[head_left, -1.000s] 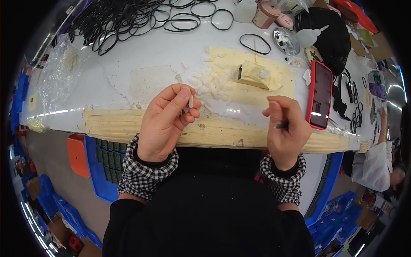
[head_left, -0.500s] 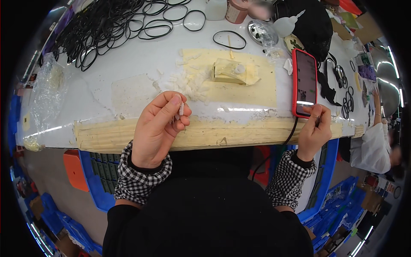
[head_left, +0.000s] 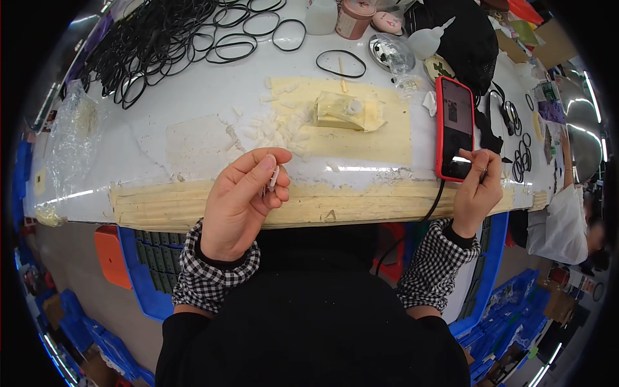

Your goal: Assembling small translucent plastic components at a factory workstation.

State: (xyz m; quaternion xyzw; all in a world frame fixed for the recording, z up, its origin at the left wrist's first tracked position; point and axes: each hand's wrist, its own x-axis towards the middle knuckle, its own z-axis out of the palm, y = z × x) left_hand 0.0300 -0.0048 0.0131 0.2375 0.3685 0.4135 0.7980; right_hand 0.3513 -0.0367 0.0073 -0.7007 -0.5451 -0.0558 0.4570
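My left hand (head_left: pixel 242 200) is closed in a pinch above the table's front edge, with small white pieces (head_left: pixel 273 177) between thumb and curled fingers. A heap of similar white pieces (head_left: pixel 274 132) lies on the table just beyond it. My right hand (head_left: pixel 477 190) is at the lower end of a phone in a red case (head_left: pixel 441 129); a fingertip reaches over the lit screen. Its other fingers are curled in, and nothing shows in them. Right of the heap, a block wrapped in yellowish tape (head_left: pixel 348 113) carries a small whitish knob on top.
Black elastic loops (head_left: pixel 148 48) pile up at the far left, with one loop (head_left: pixel 340 63) apart. Clear plastic wrap (head_left: pixel 71 142) lies at left. A pink tub (head_left: pixel 354 18), a squeeze bottle (head_left: pixel 425 42) and a black bag (head_left: pixel 461 39) stand behind. Blue crates (head_left: pixel 145 277) sit below the table.
The phone's screen shows something different. My right hand has shifted slightly, its fingertip now over the screen's lower part. My left hand still pinches the white pieces, slightly lower.
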